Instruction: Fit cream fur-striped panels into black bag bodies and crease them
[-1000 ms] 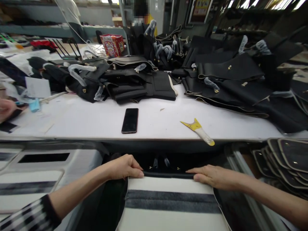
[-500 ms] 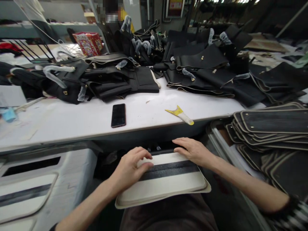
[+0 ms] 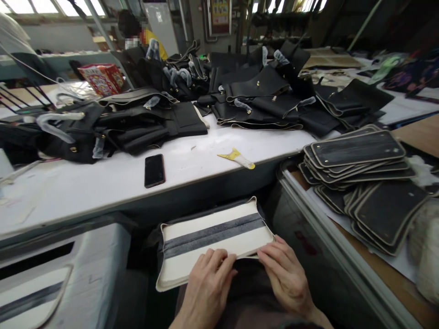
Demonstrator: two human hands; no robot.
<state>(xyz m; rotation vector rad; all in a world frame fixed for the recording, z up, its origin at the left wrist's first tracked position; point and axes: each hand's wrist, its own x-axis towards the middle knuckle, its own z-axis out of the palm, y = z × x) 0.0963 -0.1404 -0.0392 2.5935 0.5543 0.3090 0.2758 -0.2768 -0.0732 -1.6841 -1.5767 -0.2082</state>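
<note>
A cream panel with a dark grey stripe (image 3: 209, 237) lies flat on my lap, below the edge of the white table (image 3: 85, 183). My left hand (image 3: 209, 281) grips its near edge, fingers curled over the cream border. My right hand (image 3: 286, 274) pinches the same near edge at the right corner. Both hands sit close together at the bottom of the view. A dark layer shows beneath the panel's far edge.
A black phone (image 3: 154, 170) and a yellow-and-white scrap (image 3: 237, 158) lie on the table. Piles of black bag parts (image 3: 260, 100) cover its far half. Stacked dark panels (image 3: 360, 160) sit on a bench to the right. Another striped panel (image 3: 30, 299) lies lower left. A person stands far back.
My hands slid from the panel's far edge to its near edge. The panel now lies flatter and farther forward, and the view swung to the right.
</note>
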